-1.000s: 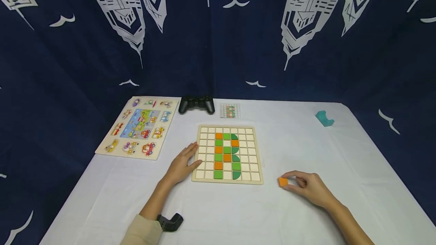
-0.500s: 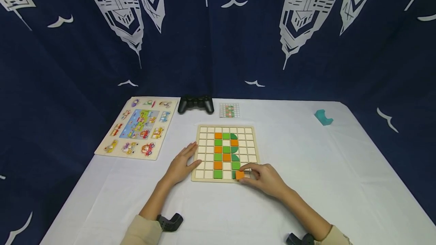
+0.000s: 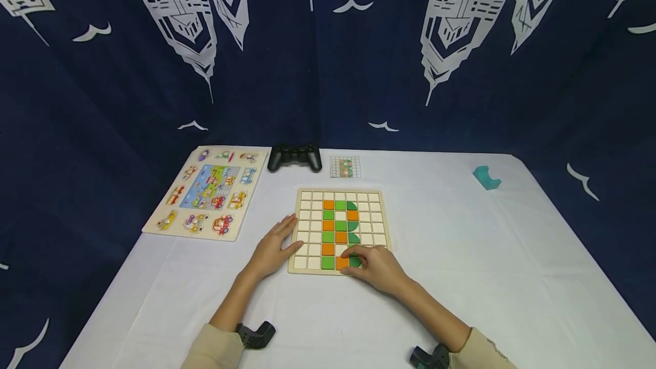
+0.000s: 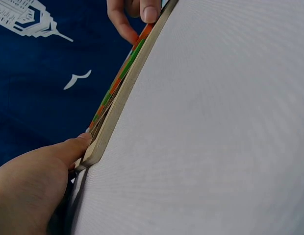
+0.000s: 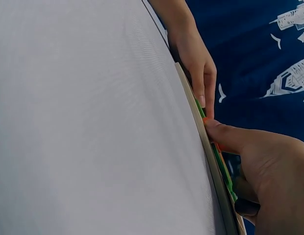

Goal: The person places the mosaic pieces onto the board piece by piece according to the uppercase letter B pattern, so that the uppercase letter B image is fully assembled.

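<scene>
In the head view a wooden grid board (image 3: 309, 225) lies mid-table, with orange, light green and dark green tiles set in some of its squares. My right hand (image 3: 378, 269) pinches an orange square tile (image 3: 341, 263) between thumb and fingers at the bottom row, between a light green square and a dark green rounded tile. Whether that tile sits fully flat I cannot tell. My left hand (image 3: 271, 248) rests with extended fingers against the board's left edge. In the left wrist view the left thumb (image 4: 78, 147) touches the board's corner.
A vehicle picture puzzle (image 3: 205, 192) lies at the left. Behind the board are a black game controller (image 3: 295, 158) and a small pattern card (image 3: 345, 167). A teal curved piece (image 3: 486, 177) lies at the far right. A dark blue curtain (image 3: 318, 73) hangs behind the table.
My right hand has carried the orange tile leftward from the table right of the board to the bottom row. The left hand has stayed at the board's edge.
</scene>
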`<state>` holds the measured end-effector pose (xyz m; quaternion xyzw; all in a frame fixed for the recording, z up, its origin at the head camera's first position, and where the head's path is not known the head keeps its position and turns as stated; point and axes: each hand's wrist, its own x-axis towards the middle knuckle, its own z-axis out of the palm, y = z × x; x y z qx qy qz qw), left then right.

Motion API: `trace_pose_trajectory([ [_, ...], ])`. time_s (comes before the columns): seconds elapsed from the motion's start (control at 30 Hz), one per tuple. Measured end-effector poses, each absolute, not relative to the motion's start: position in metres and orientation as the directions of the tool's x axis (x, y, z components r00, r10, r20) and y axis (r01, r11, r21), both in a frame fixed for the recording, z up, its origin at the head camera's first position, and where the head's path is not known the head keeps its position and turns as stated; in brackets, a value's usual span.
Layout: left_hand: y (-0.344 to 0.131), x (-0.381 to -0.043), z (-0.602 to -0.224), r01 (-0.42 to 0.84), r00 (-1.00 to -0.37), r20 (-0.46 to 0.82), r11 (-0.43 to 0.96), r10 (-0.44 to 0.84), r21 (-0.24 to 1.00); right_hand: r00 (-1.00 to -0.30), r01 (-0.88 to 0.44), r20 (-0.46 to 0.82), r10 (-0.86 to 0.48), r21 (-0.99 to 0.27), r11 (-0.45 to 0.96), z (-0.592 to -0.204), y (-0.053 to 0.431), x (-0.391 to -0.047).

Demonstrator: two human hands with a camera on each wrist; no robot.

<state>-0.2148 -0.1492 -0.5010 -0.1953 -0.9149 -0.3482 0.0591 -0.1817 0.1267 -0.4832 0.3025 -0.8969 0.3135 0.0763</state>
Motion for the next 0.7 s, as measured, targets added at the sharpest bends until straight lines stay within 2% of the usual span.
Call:
trace_pose_trajectory([
  [0.23, -0.149, -0.215, -0.504, 0.436, -0.900, 0.293, 0.670, 0.322, 0.601, -0.801, -0.597, 0.328, -0.501, -0.510, 0.620, -0.486, 0.126, -0.182],
  [0.43, -0.149, -0.217, -0.505, 0.403, -0.915, 0.245, 0.669, 0.322, 0.624, -0.816, -0.573, 0.309, -0.488, -0.546, 0.611, -0.483, 0.130, -0.181],
  [0.7, -0.151, -0.219, -0.504, 0.374, -0.926, 0.214, 0.689, 0.310, 0.621, -0.857, -0.516, 0.355, -0.375, -0.612, 0.599, -0.475, 0.170, -0.185],
])
